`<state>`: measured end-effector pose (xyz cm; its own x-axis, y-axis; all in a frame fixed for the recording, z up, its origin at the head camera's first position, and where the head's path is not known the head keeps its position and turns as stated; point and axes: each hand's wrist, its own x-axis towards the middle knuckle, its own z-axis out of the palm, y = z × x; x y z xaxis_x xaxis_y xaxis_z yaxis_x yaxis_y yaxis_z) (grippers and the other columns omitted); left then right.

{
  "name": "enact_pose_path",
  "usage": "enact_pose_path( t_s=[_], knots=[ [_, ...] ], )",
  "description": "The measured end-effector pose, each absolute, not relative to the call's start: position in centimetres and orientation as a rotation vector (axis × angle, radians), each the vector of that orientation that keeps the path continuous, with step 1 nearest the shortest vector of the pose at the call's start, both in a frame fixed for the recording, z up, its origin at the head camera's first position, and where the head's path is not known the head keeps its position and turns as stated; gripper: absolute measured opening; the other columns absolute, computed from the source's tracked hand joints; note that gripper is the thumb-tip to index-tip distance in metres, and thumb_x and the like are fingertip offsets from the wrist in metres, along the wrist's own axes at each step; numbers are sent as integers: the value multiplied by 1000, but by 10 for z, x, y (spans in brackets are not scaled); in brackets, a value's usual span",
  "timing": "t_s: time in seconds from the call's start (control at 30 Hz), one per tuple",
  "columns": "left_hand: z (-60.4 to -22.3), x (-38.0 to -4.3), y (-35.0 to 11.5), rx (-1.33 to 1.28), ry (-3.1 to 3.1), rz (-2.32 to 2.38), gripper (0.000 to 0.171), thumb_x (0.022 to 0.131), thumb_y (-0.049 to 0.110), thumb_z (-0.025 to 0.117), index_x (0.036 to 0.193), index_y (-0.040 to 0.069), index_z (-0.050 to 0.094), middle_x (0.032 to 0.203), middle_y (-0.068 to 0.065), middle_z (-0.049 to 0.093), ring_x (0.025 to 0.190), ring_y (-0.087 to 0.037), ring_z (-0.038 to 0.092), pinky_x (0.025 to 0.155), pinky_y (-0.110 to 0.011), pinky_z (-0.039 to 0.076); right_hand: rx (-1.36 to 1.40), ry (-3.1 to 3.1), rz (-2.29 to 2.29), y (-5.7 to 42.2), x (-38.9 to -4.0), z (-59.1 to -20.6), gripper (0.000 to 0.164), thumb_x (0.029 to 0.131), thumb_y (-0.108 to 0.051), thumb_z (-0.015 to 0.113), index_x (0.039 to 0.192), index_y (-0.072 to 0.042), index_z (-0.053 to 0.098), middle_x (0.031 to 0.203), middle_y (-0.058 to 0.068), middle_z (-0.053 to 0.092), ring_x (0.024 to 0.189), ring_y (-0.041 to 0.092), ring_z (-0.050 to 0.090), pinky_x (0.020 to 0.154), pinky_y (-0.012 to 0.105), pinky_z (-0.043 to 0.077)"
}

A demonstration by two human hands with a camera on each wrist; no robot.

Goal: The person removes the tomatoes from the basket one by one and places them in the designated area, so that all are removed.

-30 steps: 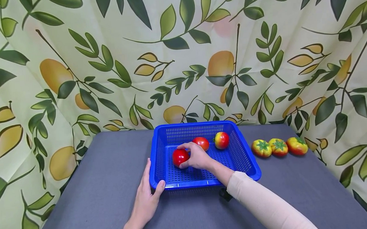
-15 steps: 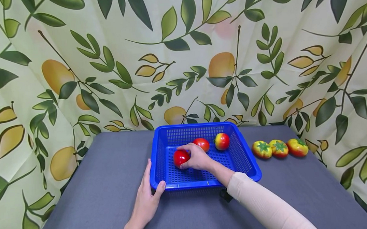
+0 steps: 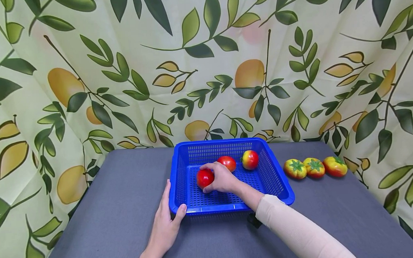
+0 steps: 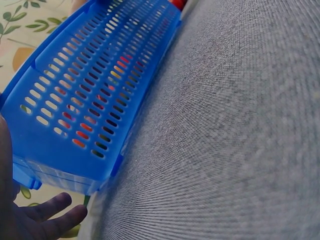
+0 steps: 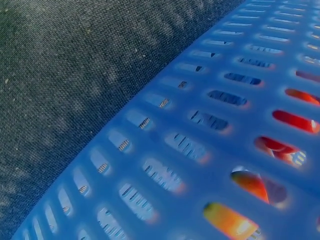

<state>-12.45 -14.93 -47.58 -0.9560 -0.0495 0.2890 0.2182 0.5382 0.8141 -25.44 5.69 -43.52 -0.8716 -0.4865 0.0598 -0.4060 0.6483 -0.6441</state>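
Blue basket (image 3: 230, 208): inside, red fruit (image 3: 204, 179) pinched by our right hand (image 3: 223, 177), plus two fruits (image 3: 250, 160); left hand (image 3: 165, 229) spread at its near-left corner. Half done, we judge: three fruits (image 3: 314, 168) remain, far-right on tabletop (image 3: 126, 194).

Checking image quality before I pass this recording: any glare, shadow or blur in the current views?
Head: fairly even light, small glints on the red fruit in the right hand; left wrist: left hand dark, cloth soft toward the right edge; right wrist: hazy, with a pale glow around the blue basket's slots.
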Motion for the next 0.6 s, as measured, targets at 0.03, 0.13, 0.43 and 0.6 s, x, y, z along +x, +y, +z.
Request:
enact_pose_path(
  t_s=[0.03, 0.13, 0.43, 0.6],
  knots=[
    [-476, -125, -149, -142, -2500, -1379, 80, 98, 36, 59, 159, 31, 8, 163, 4, 12, 145, -31, 21, 106, -62, 26, -746, 2748, -1020, 57, -254, -435, 71, 69, -15, 91, 132, -12, 60, 126, 10, 57, 114, 29, 54, 92, 52, 48],
    [-476, -124, -149, -141, -2502, -1373, 80, 98, 37, 59, 160, 27, 10, 163, 4, 12, 145, -32, 21, 106, -63, 26, -744, 2755, -1017, 56, -254, -434, 70, 68, -14, 91, 130, -13, 60, 126, 10, 57, 114, 29, 54, 92, 53, 48],
    [-476, -124, -150, -133, -2502, -1377, 80, 98, 37, 59, 158, 35, 7, 163, 4, 12, 144, -32, 22, 106, -62, 27, -721, 2746, -1017, 56, -253, -433, 70, 68, -13, 91, 131, -14, 59, 126, 10, 56, 115, 30, 54, 92, 55, 48],
    [-475, -124, -150, -125, -2515, -1387, 80, 98, 39, 59, 159, 33, 7, 163, 2, 12, 145, -33, 21, 105, -63, 26, -691, 2748, -1018, 56, -253, -434, 69, 69, -14, 90, 131, -17, 59, 127, 9, 56, 115, 30, 54, 92, 55, 47]
  ],
)
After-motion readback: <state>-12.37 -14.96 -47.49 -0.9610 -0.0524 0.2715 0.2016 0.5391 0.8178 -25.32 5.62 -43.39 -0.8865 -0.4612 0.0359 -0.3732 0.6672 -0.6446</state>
